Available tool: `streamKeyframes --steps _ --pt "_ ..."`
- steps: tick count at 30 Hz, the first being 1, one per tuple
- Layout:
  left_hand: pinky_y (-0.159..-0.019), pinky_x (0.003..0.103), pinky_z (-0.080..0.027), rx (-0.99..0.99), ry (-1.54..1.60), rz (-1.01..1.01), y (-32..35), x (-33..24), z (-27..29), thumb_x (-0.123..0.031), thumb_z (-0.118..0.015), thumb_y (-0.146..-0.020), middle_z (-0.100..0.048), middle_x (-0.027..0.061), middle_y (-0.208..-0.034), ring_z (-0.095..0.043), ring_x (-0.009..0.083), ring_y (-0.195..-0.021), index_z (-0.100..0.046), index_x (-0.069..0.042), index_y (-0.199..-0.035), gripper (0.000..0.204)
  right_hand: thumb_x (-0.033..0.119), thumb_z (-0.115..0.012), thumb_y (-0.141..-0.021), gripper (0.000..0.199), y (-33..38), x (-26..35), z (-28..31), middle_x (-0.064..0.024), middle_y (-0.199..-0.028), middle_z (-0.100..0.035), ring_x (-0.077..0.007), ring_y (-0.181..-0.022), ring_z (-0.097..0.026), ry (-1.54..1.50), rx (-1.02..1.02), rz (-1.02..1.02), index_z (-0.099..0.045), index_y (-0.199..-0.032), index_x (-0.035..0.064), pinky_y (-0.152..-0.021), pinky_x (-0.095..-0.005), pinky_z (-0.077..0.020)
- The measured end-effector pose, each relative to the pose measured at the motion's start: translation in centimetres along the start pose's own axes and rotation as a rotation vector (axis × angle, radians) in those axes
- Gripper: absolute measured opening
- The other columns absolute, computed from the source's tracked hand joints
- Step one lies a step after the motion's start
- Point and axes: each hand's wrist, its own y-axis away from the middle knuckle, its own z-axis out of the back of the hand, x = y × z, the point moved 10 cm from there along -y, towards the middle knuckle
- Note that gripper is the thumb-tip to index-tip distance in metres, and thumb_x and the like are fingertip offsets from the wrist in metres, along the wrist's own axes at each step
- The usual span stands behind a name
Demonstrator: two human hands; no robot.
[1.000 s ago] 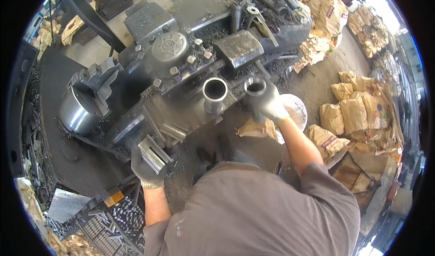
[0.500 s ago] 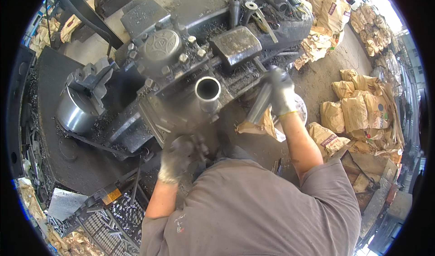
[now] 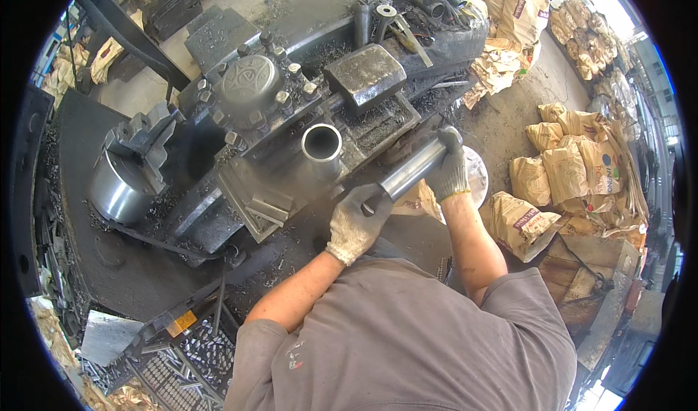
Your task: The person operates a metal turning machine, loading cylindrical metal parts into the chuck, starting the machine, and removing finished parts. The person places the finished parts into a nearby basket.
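Both my gloved hands hold one shiny metal tube, slanting in front of the lathe. My left hand is closed at its lower left end, with the fingers partly hidden. At the upper right end, my right hand wraps round it. Just beyond my left hand, a second metal tube stands upright by the lathe carriage, its open mouth facing up. Left of that are the bolted tool post and the three-jaw chuck, with nothing in its jaws.
A dark metal block sits on the lathe beyond the tubes. Loose tools and pipes lie at the far end. Filled paper sacks are heaped at the right. Down at the left is a crate of small metal parts. Metal chips litter the machine.
My left hand has risen from low beside the carriage and moved right onto the tube's end. The tube has tilted flatter in my right hand, which has shifted slightly down.
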Motion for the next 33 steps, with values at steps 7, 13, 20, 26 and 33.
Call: streamKeyframes --steps 7,13,20,26,33 --pt "-0.080 0.039 -0.057 0.226 0.050 0.366 0.8 5.7 -1.2 -0.030 -0.071 -0.094 -0.077 0.0174 -0.090 -0.073 0.0252 -0.083 -0.079 -0.008 -0.113 0.030 0.014 -0.074 -0.095 0.018 0.6 -2.5 -0.5 -0.0118 -0.093 -0.069 -0.0290 -0.088 -0.071 0.017 0.018 -0.052 -0.065 -0.107 0.0039 -0.090 -0.0483 -0.0617" --pt "-0.085 0.039 -0.057 0.199 0.197 0.537 0.8 8.1 -1.0 -0.037 -0.074 -0.092 -0.081 0.0166 -0.096 -0.075 0.0201 -0.090 -0.080 0.001 -0.112 0.043 0.017 -0.070 -0.098 0.014 1.4 -2.5 -1.3 -0.0088 -0.098 -0.071 -0.0257 -0.093 -0.071 0.177 -0.031 -0.026 -0.067 -0.108 0.0075 -0.096 -0.0431 -0.0597" --pt "-0.077 0.035 -0.064 0.298 0.755 0.567 1.4 8.3 -3.8 -0.019 -0.070 -0.105 -0.079 0.0088 -0.112 -0.078 0.0194 -0.088 -0.070 -0.004 -0.136 0.034 0.004 -0.070 -0.095 0.023 2.2 -2.0 -1.2 -0.0103 -0.107 -0.072 -0.0242 -0.101 -0.072 0.109 -0.067 0.018 -0.066 -0.118 0.0042 -0.099 -0.0385 -0.0611" --pt "-0.073 0.039 -0.066 0.398 0.943 0.698 1.5 9.6 -4.7 -0.021 -0.070 -0.105 -0.078 0.0120 -0.107 -0.078 0.0222 -0.085 -0.069 -0.005 -0.132 0.031 0.008 -0.071 -0.098 0.019 2.6 -1.5 -1.9 -0.0116 -0.105 -0.073 -0.0258 -0.101 -0.072 0.179 -0.129 0.043 -0.068 -0.115 0.0007 -0.098 -0.0392 -0.0610" --pt "-0.071 0.039 -0.066 0.373 0.644 0.581 0.3 13.0 -4.5 -0.021 -0.073 -0.102 -0.078 0.0120 -0.102 -0.078 0.0238 -0.082 -0.073 -0.002 -0.120 0.026 0.012 -0.076 -0.095 0.023 1.0 0.1 0.8 -0.0141 -0.097 -0.073 -0.0304 -0.087 -0.073 0.198 -0.155 0.165 -0.067 -0.113 0.0019 -0.084 -0.0429 -0.0643"
